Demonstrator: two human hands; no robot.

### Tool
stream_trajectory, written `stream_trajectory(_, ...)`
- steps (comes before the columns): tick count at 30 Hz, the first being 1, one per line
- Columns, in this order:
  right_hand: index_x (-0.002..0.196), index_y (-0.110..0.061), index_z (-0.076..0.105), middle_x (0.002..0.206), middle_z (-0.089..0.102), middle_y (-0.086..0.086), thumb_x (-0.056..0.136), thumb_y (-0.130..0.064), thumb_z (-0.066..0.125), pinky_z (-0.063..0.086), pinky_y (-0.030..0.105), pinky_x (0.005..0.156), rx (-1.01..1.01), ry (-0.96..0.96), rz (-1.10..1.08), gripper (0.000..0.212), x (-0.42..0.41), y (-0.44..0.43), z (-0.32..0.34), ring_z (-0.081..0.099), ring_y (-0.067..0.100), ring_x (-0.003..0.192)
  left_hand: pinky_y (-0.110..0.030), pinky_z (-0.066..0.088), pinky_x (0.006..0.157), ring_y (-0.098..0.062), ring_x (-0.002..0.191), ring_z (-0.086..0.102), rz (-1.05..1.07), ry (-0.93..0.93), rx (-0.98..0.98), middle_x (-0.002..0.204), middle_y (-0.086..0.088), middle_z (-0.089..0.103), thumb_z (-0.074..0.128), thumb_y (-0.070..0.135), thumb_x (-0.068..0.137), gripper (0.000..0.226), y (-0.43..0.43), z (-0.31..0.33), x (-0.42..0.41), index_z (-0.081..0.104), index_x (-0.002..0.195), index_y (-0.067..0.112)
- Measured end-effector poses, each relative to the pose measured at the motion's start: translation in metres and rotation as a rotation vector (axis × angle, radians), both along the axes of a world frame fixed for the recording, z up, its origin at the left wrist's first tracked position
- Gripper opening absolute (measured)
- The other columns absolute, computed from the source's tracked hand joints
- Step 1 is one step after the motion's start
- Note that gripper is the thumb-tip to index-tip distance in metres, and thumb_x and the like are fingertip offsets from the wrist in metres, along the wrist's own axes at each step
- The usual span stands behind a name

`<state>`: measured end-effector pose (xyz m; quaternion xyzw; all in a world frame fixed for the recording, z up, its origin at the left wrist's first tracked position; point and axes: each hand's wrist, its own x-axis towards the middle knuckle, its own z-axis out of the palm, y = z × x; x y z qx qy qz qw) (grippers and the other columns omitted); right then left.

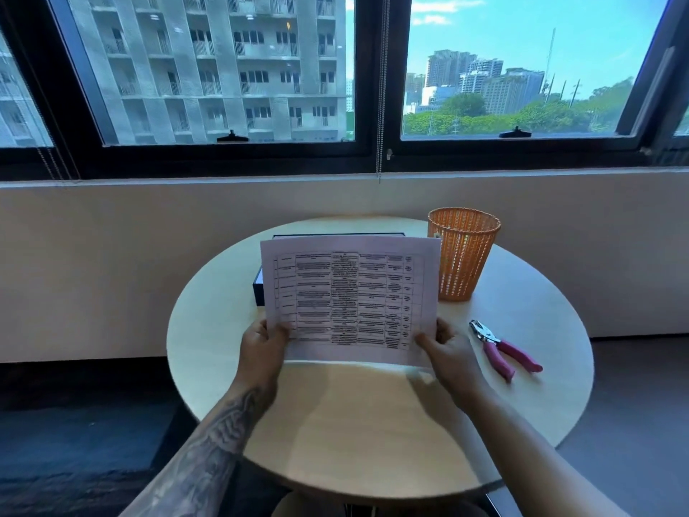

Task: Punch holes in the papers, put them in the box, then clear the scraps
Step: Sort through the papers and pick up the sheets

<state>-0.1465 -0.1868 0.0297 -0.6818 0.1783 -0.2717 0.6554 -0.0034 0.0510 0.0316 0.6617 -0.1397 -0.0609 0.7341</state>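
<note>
Well, L to R. Left hand (263, 345) pinches the lower-left corner of the papers (350, 300), thumb on the printed face and the other fingers tucked behind, mostly hidden. Just behind that side a dark box (258, 289) sits on the round worktop (335, 423). The sheets cover most of it, so can't tell if it's open or what's in it.

The papers are held up off the worktop, landscape, w/ the printed table facing the person; can't tell how many sheets. Judging by the look they're thin, v. light and floppy. They'd prob. sag or curl if held by one corner, crease easily, and smooth sheets can slide against each other. The two-corner hold suits that, as it keeps them flat and squared up. For punching, I'd say take them along one edge close to the margin being punched, w/ a firm pinch so the sheets don't fan.

Right hand (445, 352) mirrors the left on the lower-right corner, thumb in front and fingers (443, 327) curled behind the edge.

Beyond that edge an orange mesh basket (462, 255) stands upright, near the papers but apart from them. Furthest right, a pink-handled hole punch (503, 348) lies flat on the worktop w/ its handles splayed, near the right hand and not touched. One hand has to let go to fetch it, prob. the right.
</note>
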Motion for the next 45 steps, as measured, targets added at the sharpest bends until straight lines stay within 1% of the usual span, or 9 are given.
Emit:
stream_trajectory(5,0.122,-0.023,0.068,0.115,0.076,0.002,0.083,-0.037,0.077,0.056,0.054,0.093,0.047,0.089,0.196,0.043,0.0,-0.024,0.033,0.07,0.029,0.108,-0.032,0.057,0.073,-0.018,0.084,0.07,0.02,-0.21,0.171,0.088,0.009,0.075,0.054,0.013,0.098,0.023,0.011,0.035,0.02,0.071,0.093,0.028)
stream_trajectory(10,0.12,-0.012,0.063,0.114,0.075,0.013,0.086,-0.022,0.076,0.045,0.07,0.098,0.083,0.121,0.276,0.037,0.004,-0.017,0.036,0.068,0.044,0.108,-0.03,0.056,0.07,-0.007,0.076,0.066,-0.015,-0.342,0.267,0.085,0.008,0.074,0.059,0.028,0.09,0.012,0.015,0.059,0.036,0.069,0.093,0.022)
stream_trajectory(15,0.117,-0.013,0.062,0.113,0.075,0.014,0.095,-0.005,0.062,0.053,0.062,0.095,0.268,-0.034,0.161,0.024,0.008,0.0,0.036,0.068,0.042,0.108,-0.038,0.05,0.089,-0.029,0.109,0.059,0.262,-0.008,-0.045,0.119,-0.013,0.063,0.069,0.053,0.082,0.045,0.007,0.03,0.022,0.054,0.107,0.019)
stream_trajectory(19,0.115,-0.013,0.061,0.111,0.074,0.014,0.095,-0.004,0.062,0.054,0.058,0.095,0.425,-0.072,0.094,0.023,0.017,0.013,0.033,0.067,0.04,0.11,-0.05,0.054,0.086,-0.035,0.109,0.066,-0.129,0.304,-0.22,0.125,-0.013,0.066,0.063,0.069,0.076,0.073,-0.022,0.005,-0.018,0.058,0.128,0.017)
stream_trajectory(22,0.117,-0.014,0.063,0.112,0.076,0.012,0.095,-0.005,0.062,0.056,0.054,0.094,0.445,-0.064,0.1,0.023,0.021,0.02,0.03,0.07,0.035,0.106,-0.049,0.056,0.083,-0.031,0.103,0.071,-0.294,0.359,-0.257,0.114,-0.008,0.074,0.06,0.051,0.082,0.046,-0.047,0.016,-0.042,0.065,0.117,0.021)
stream_trajectory(27,0.122,-0.013,0.063,0.115,0.075,0.012,0.095,-0.008,0.062,0.057,0.05,0.091,0.456,-0.057,0.101,0.027,0.027,0.023,0.022,0.071,0.032,0.105,-0.036,0.06,0.071,-0.021,0.094,0.074,-0.213,0.197,-0.274,0.107,-0.002,0.077,0.064,0.015,0.092,0.019,-0.064,0.014,-0.043,0.066,0.111,0.022)
stream_trajectory(33,0.105,-0.021,0.069,0.093,0.074,0.0,0.096,-0.019,0.063,0.05,0.033,0.072,0.035,0.121,0.038,0.011,0.01,-0.006,0.013,0.065,0.02,0.084,-0.032,0.061,0.071,-0.019,0.081,0.074,-0.005,0.08,-0.112,0.085,0.009,0.078,0.075,0.018,0.086,0.006,-0.064,-0.002,-0.026,0.071,0.091,0.019)
stream_trajectory(40,0.13,-0.023,0.062,0.135,0.059,0.004,0.088,-0.04,0.061,0.042,0.046,0.101,-0.879,0.623,-0.421,0.045,-0.024,-0.057,-0.009,0.05,0.028,0.123,-0.024,0.057,0.064,-0.01,0.078,0.074,0.014,0.095,-0.143,0.09,0.006,0.076,0.073,0.015,0.088,0.007,-0.062,-0.01,-0.017,0.069,0.093,0.017)
stream_trajectory(45,0.14,-0.024,0.048,0.143,0.049,0.01,0.089,-0.059,0.046,0.033,0.048,0.107,-0.86,0.927,-0.444,0.062,-0.041,-0.068,-0.018,0.042,0.033,0.131,-0.031,0.06,0.07,-0.017,0.084,0.075,0.025,0.108,-0.144,0.089,0.007,0.078,0.075,0.017,0.087,0.009,-0.059,-0.015,-0.016,0.07,0.094,0.014)
